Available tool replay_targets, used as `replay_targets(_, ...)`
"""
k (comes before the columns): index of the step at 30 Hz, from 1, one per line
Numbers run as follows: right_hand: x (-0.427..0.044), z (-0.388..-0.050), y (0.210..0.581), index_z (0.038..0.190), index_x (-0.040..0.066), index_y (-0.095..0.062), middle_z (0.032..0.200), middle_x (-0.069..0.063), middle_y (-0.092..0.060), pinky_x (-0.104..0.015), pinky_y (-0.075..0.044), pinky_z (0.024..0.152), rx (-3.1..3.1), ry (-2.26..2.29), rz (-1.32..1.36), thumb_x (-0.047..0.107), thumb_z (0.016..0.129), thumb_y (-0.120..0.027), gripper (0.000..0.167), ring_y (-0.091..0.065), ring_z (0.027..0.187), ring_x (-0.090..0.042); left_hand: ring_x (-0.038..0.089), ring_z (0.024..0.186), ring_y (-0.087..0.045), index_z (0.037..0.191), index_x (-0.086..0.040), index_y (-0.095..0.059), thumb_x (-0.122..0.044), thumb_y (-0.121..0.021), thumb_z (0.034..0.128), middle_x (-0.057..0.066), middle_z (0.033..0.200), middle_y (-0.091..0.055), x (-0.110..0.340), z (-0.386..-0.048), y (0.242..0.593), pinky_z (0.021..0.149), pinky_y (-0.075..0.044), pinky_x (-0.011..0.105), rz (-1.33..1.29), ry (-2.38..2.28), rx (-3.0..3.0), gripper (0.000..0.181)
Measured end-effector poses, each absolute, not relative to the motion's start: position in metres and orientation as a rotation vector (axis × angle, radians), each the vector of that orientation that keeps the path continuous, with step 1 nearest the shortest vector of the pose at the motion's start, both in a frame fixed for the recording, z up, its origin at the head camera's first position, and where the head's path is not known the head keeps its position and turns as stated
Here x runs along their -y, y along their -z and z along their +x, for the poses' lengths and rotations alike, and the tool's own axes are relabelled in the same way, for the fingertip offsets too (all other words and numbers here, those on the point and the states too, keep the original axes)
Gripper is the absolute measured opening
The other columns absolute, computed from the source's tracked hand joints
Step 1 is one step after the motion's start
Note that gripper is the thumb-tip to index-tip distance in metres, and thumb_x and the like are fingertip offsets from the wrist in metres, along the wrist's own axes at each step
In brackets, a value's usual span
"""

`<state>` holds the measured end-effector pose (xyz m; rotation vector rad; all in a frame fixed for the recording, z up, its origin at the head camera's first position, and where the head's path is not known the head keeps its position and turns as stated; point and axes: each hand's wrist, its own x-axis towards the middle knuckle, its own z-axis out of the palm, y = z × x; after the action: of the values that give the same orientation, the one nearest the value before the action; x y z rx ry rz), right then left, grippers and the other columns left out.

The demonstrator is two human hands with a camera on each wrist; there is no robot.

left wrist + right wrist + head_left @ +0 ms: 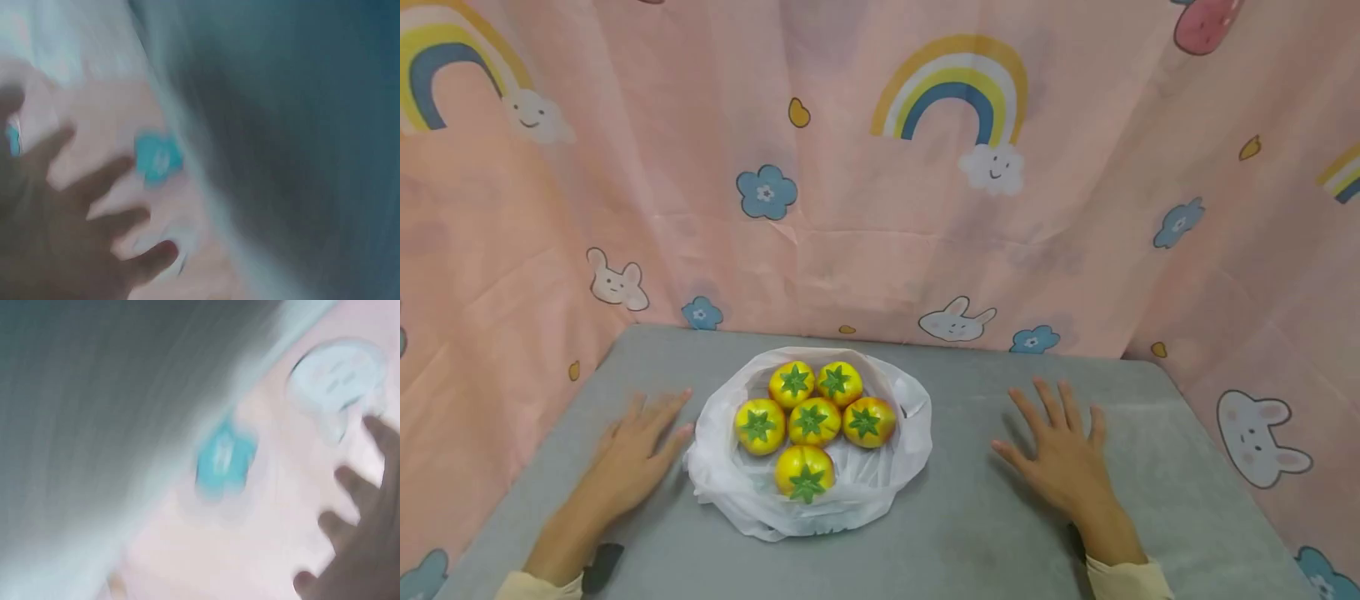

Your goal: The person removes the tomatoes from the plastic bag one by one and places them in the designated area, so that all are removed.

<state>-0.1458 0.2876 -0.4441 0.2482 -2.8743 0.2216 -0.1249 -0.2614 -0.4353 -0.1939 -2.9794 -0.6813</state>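
Note:
A white plastic bag (pixel 760 518) lies spread on the grey table, its rim folded outward. Inside it sit several yellow tomatoes (pixel 815 421) with green star-shaped leaf tops; one is set apart toward the near side. My left hand (pixel 636 458), fingers spread, is at the bag's left side, its fingertips close to the rim; whether they touch it I cannot tell. Well to the right of the bag is my right hand (pixel 1063 458), palm down with fingers spread, holding nothing. In the blurred wrist views, the left hand (pixel 81 206) and right hand (pixel 362 519) both show outstretched fingers.
The grey table (pixel 962 533) reaches back to a pink curtain (pixel 850 275) printed with rainbows, rabbits and blue flowers. This cloth also hangs along the left and right sides. A dark object (pixel 602 568) shows beneath the left wrist.

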Motion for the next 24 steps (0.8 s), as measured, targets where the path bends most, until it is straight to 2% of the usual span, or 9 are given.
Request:
replay_targets(3, -0.272, -0.142, 0.434, 0.154, 0.025, -0.036, 0.162, -0.010, -0.029, -0.073, -0.012, 0.109, 2.820, -0.305, 0.379, 0.060, 0.089, -0.062, 0.078, -0.018, 0.151, -0.040, 0.054, 0.140, -0.035, 0.156, -0.017, -0.032, -0.047, -0.045, 0.1031, 0.026, 0.149, -0.047, 0.257, -0.123, 0.430, 0.105, -0.027, 0.074, -0.187, 0.968, 2.950, 0.062)
replay_targets(6, -0.251, -0.140, 0.424, 0.152, 0.020, -0.040, 0.158, -0.011, -0.038, -0.069, -0.020, 0.107, 2.759, -0.411, 0.542, 0.048, 0.088, -0.070, 0.076, -0.026, 0.148, -0.039, 0.047, 0.128, -0.053, 0.156, -0.017, -0.031, -0.049, -0.051, 0.1004, 0.024, 0.140, -0.057, 0.251, -0.123, 0.427, 0.100, -0.042, 0.065, -0.123, 1.178, 2.948, 0.067)
replay_targets(9, -0.229, -0.140, 0.414, 0.150, 0.018, -0.043, 0.155, -0.008, -0.044, -0.064, -0.025, 0.106, 2.723, -0.470, 0.659, 0.041, 0.085, -0.076, 0.076, -0.034, 0.145, -0.036, 0.041, 0.121, -0.060, 0.155, -0.016, -0.032, -0.047, -0.058, 0.0978, 0.023, 0.134, -0.061, 0.244, -0.124, 0.426, 0.093, -0.052, 0.052, -0.037, 1.349, 2.942, 0.070)
replay_targets(13, -0.205, -0.142, 0.404, 0.150, 0.021, -0.044, 0.154, -0.003, -0.047, -0.062, -0.029, 0.107, 2.760, -0.529, 0.733, 0.041, 0.085, -0.076, 0.076, -0.038, 0.145, -0.031, 0.034, 0.115, -0.064, 0.154, -0.011, -0.034, -0.034, -0.064, 0.0963, 0.026, 0.131, -0.061, 0.239, -0.127, 0.425, 0.080, -0.055, 0.031, 0.020, 1.551, 2.883, 0.069)
replay_targets(15, -0.194, -0.144, 0.401, 0.150, 0.022, -0.044, 0.154, -0.001, -0.047, -0.061, -0.030, 0.108, 2.782, -0.554, 0.771, 0.042, 0.085, -0.076, 0.075, -0.039, 0.145, -0.029, 0.031, 0.110, -0.065, 0.153, -0.008, -0.034, -0.027, -0.066, 0.0960, 0.028, 0.131, -0.059, 0.238, -0.126, 0.425, 0.074, -0.054, 0.026, 0.026, 1.629, 2.846, 0.068)
replay_targets(19, -0.176, -0.151, 0.400, 0.149, 0.023, -0.047, 0.152, 0.001, -0.050, -0.058, -0.033, 0.109, 2.786, -0.577, 0.859, 0.039, 0.084, -0.078, 0.074, -0.041, 0.144, -0.026, 0.023, 0.103, -0.066, 0.150, -0.007, -0.041, -0.022, -0.068, 0.0942, 0.028, 0.131, -0.059, 0.239, -0.125, 0.425, 0.073, -0.053, 0.023, 0.055, 1.688, 2.809, 0.063)
replay_targets(24, -0.159, -0.161, 0.399, 0.146, 0.022, -0.050, 0.150, 0.002, -0.051, -0.056, -0.034, 0.111, 2.821, -0.589, 0.907, 0.035, 0.083, -0.080, 0.072, -0.044, 0.142, -0.024, 0.020, 0.105, -0.066, 0.147, -0.007, -0.047, -0.023, -0.070, 0.0921, 0.026, 0.134, -0.056, 0.239, -0.124, 0.427, 0.077, -0.051, 0.021, 0.128, 1.735, 2.815, 0.062)
